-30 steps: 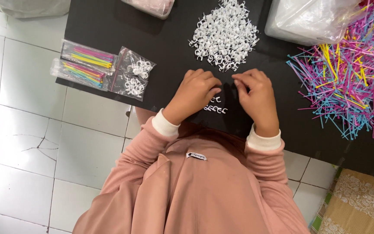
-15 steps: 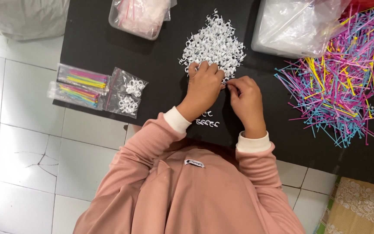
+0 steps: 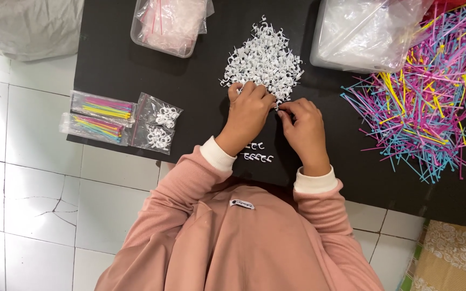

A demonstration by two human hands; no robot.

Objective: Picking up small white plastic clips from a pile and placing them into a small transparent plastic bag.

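Holding clear bags: plastic tub; white clips loose beside.

both hands rest at the near edge of the white clip pile on the black mat.

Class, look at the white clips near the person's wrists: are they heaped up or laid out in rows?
Laid out: the few white clips lie side by side in two short rows on the black mat.
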